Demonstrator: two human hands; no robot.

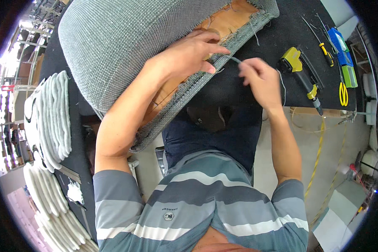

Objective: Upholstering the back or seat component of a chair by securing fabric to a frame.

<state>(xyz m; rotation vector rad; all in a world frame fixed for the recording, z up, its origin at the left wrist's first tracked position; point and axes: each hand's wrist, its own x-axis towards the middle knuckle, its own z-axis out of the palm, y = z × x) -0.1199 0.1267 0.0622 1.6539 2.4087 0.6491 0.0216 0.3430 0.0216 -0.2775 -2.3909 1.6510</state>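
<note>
A grey woven upholstered seat cushion lies tilted in front of me, its bare wooden board showing along the near side. Frayed fabric edges with loose threads run beside the board. My left hand rests over the board and near fabric edge, fingers spread, thumb at the rim. To its right, my right hand, slightly blurred, pinches the end of a thin grey cord or fabric strip that stretches from the cushion's edge by my left fingers.
On the black table at right lie a yellow-and-black staple gun with an air hose, a yellow-handled screwdriver, yellow-handled scissors and blue and green boxes. Light padded pieces are stacked at left.
</note>
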